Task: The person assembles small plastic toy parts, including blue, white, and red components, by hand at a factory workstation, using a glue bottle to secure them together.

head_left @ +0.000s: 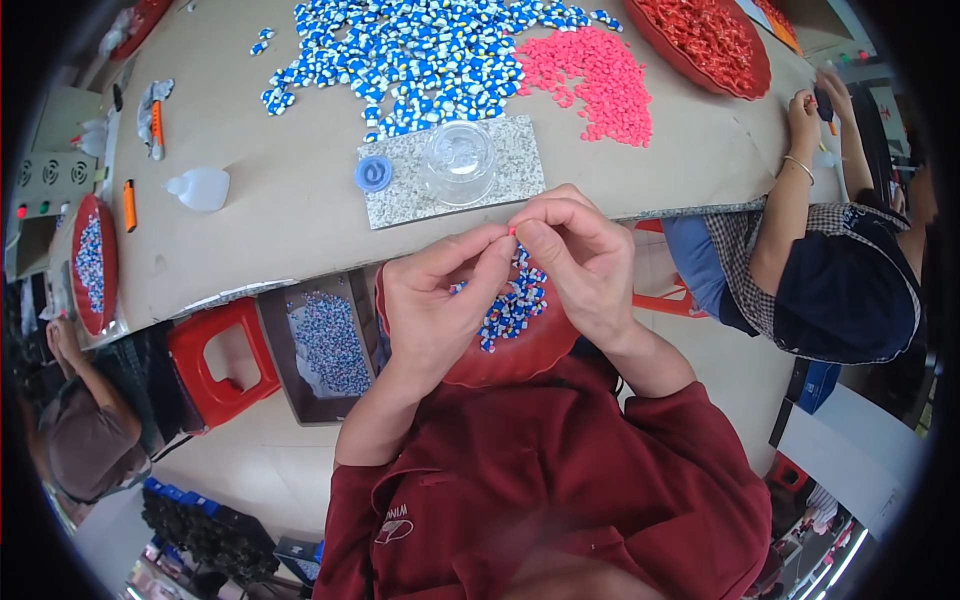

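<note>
My left hand (437,291) and my right hand (583,257) meet at the table's near edge, fingertips pinched together. A small pink piece (512,231) shows between them; whether another piece is joined to it is hidden by the fingers. Under the hands, a red scalloped bowl (500,372) sits at my lap with small blue-and-white pieces (515,310), some with red or pink bits. Just beyond my fingers, a speckled stone slab (400,210) bears a clear round dish (459,165) and a small blue-rimmed cup (373,174).
Beyond the slab spread a blue-and-white heap (410,60) and a pink heap (600,85). A red tray (757,88) stands far right. Left lie a white squeeze bottle (200,188) and an orange lighter (129,206). A grey bin (290,385) and red stool (185,350) stand below. Co-workers sit either side.
</note>
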A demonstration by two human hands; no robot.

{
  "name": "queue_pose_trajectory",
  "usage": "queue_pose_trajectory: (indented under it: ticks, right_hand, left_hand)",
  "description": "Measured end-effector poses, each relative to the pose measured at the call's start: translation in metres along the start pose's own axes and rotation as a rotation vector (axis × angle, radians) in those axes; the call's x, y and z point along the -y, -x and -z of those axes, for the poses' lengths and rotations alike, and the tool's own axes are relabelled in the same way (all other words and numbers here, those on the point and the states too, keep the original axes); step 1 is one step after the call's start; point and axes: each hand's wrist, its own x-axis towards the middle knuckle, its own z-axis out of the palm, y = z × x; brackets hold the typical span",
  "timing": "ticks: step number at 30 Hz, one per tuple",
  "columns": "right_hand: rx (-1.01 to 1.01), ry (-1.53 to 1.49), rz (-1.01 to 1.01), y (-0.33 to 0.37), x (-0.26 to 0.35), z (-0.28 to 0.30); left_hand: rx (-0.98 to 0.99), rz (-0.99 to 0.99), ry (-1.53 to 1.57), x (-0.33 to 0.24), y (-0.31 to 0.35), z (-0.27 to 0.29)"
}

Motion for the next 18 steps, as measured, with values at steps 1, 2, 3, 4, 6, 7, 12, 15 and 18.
queue_pose_trajectory:
  ticks: [1,2,3,4,6,7,12,15,18]
  right_hand:
    - [0.015,0.100,0.047,0.000,0.000,0.001]
    - [0.030,0.199,0.093,-0.001,0.000,0.002]
    - [0.029,0.199,0.092,-0.003,0.000,0.003]
    - [0.032,0.403,0.267,-0.006,0.000,0.005]
    - [0.037,0.607,0.437,-0.009,0.001,0.007]
    - [0.042,0.652,0.495,-0.010,0.001,0.008]
    - [0.090,0.771,0.609,-0.014,0.007,0.009]
    - [0.101,0.742,0.624,-0.020,0.011,0.009]
    - [0.115,0.856,0.702,-0.037,0.022,0.012]
  left_hand:
    - [0.001,0.001,0.001,0.003,-0.001,0.002]
    - [-0.003,-0.073,-0.112,0.005,-0.002,0.005]
    - [-0.008,-0.148,-0.225,0.007,-0.002,0.008]
    - [-0.007,-0.143,-0.223,0.006,-0.003,0.009]
    - [-0.016,-0.264,-0.416,0.002,-0.005,0.010]
    - [-0.016,-0.263,-0.414,0.000,-0.005,0.010]
    - [-0.029,-0.355,-0.658,-0.005,-0.006,0.009]
    - [0.022,-0.237,-0.557,-0.002,-0.007,0.015]
    - [0.162,0.133,0.086,-0.001,-0.006,0.024]
